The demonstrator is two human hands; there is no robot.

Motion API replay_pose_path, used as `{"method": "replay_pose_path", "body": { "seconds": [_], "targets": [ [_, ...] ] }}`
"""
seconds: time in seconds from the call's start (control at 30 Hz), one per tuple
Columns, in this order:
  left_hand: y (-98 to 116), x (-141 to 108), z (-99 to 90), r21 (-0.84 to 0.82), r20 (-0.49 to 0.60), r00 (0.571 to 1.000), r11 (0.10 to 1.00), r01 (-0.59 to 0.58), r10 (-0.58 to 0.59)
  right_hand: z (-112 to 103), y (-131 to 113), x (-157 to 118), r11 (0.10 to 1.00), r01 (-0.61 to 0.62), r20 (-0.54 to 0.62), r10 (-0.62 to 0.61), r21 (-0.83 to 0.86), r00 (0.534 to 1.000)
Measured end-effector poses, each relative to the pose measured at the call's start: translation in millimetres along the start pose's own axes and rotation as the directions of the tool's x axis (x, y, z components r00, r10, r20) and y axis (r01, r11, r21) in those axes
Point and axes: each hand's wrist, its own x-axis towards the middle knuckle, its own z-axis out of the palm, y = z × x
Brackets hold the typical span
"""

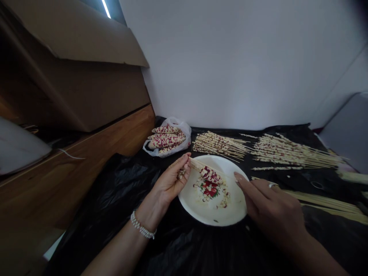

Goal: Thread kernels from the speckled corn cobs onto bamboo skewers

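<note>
My left hand (176,177) is closed round the pale, stripped end of a corn cob (211,175), whose far part still bears red and white kernels. A thin stick (205,165) runs from my left fingertips along the cob toward my right hand (264,195). The fingers of my right hand are pressed together at the stick's other end, over the bowl's right rim. Beneath the cob lies a white bowl (201,214) with a red flower pattern and loose kernels (224,199) in it.
Behind the bowl, a plastic bag (186,130) holds several cobs (166,142). Kernel-threaded sticks (218,143) lie in two bundles (287,151) on black plastic (115,184). Bare sticks (330,203) are at right. A cardboard box (94,88) stands at left.
</note>
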Motion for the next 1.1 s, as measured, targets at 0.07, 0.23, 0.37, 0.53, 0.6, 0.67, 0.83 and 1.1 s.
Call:
{"method": "replay_pose_path", "body": {
  "seconds": [0.07, 0.23, 0.37, 0.53, 0.6, 0.67, 0.83, 1.1],
  "targets": [
    [-0.4, -0.3, 0.7, 0.037, 0.008, 1.000, 0.999, -0.016, 0.016, -0.1, -1.3, -0.7, 1.000, -0.018, 0.012, 0.017, 0.019, 1.000],
    [-2.9, -2.8, 2.4, 0.111, -0.004, 0.998, 0.992, -0.061, 0.062, 2.2, -4.6, -3.7, 0.992, -0.083, 0.048, 0.079, 0.093, 0.996],
    [-4.1, -4.1, 1.8, 0.158, -0.001, 0.996, 0.983, -0.088, 0.089, 3.3, -6.7, -5.1, 0.976, -0.127, 0.086, 0.113, 0.175, 0.990],
    [-3.8, -3.5, -1.3, 0.183, 0.026, 0.998, 0.981, -0.059, 0.056, 3.9, -10.2, -5.8, 0.952, -0.183, 0.118, 0.157, 0.246, 0.980],
    [-4.3, -3.6, -1.9, 0.195, 0.030, 0.998, 0.979, -0.062, 0.057, 4.0, -12.0, -6.0, 0.948, -0.199, 0.121, 0.174, 0.250, 0.977],
    [-4.9, -4.0, -1.5, 0.204, 0.023, 0.997, 0.976, -0.081, 0.078, 3.4, -13.5, -6.1, 0.944, -0.213, 0.126, 0.186, 0.252, 0.974],
    [-5.7, -6.5, 2.7, 0.244, 0.030, 0.995, 0.965, -0.102, 0.097, 1.1, -15.5, -6.2, 0.931, -0.231, 0.150, 0.195, 0.283, 0.969],
    [-26.9, -11.5, -5.3, 0.372, 0.078, 0.992, 0.926, 0.063, -0.099, 0.2, -25.1, -4.8, 0.922, -0.258, 0.160, 0.220, 0.288, 0.962]
  ]
}}
